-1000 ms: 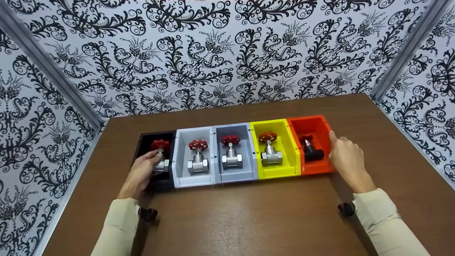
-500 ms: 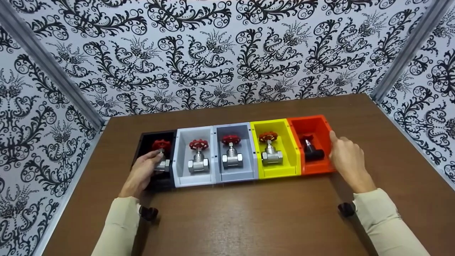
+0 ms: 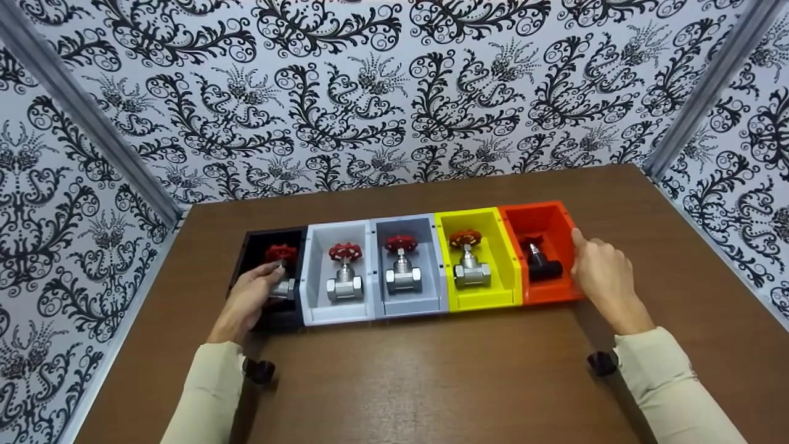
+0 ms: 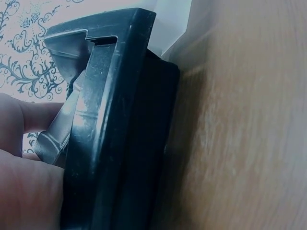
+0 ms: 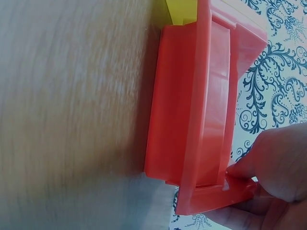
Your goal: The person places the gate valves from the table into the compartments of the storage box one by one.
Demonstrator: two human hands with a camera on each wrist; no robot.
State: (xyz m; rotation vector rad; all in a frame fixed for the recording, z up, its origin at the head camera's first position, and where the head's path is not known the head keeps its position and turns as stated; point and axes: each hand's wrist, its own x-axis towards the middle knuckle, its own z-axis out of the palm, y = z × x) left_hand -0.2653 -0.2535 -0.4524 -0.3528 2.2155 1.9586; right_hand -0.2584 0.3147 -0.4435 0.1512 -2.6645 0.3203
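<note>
Five colored bins stand joined in a row, each with a valve inside. At the left end, my left hand (image 3: 249,299) reaches over the side of the black bin (image 3: 257,243). Its fingers hold the silver body of a gate valve (image 3: 285,288) with a red handwheel; in the left wrist view a grey metal part of the valve (image 4: 50,143) shows between finger and palm. At the right end, my right hand (image 3: 604,271) pinches the outer side wall of the red bin (image 5: 216,196), thumb inside, fingers outside. A black-bodied valve (image 3: 542,265) lies in that bin.
Between the end bins are a white bin (image 3: 314,265), a grey bin (image 3: 385,305) and a yellow bin (image 3: 481,302), each holding a silver valve with a red or orange handwheel. The wooden table (image 3: 419,382) extends in front; patterned walls (image 3: 394,92) enclose its back and sides.
Both hands keep their places on the end bins. Only a very slight shift of the whole picture shows; no valve visibly moves.
</note>
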